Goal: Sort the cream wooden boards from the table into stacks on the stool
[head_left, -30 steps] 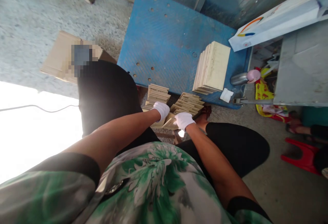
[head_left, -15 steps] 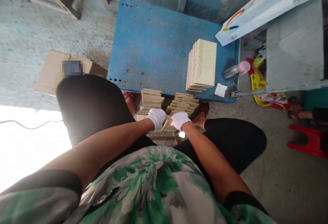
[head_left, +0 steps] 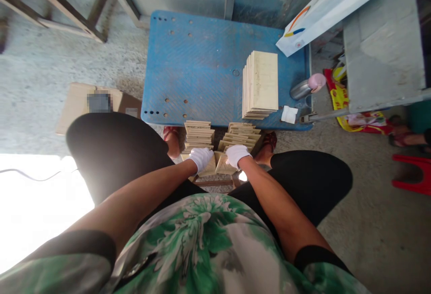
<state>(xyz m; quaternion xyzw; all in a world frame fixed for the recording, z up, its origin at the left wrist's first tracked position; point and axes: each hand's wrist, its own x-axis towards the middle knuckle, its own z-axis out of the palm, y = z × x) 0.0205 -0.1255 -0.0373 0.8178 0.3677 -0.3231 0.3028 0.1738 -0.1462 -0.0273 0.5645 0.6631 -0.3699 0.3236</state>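
Between my knees stand two rows of thin, pale wooden boards, a left row (head_left: 198, 136) and a right row (head_left: 239, 136), leaning in overlapping layers. My left hand (head_left: 201, 158), in a white glove, lies at the near end of the left row. Its fingers are curled at the edge of a board (head_left: 210, 167). Also gloved in white, my right hand (head_left: 237, 155) is closed at a tilted board (head_left: 222, 164) at the near end of the right row. The fingertips of both hands are partly hidden.
On the blue platform (head_left: 191, 69) ahead are a tall stack of boards (head_left: 264, 81), a steel flask with a pink lid (head_left: 301, 89) and a white paper (head_left: 289, 114). A cardboard box (head_left: 72, 105) sits left, a red stool (head_left: 412, 173) right. Another person's foot (head_left: 400, 137) shows at right.
My left hand has shifted a little left, away from my right, uncovering more of the near board. My right hand stays at its board. The camera view has moved slightly.
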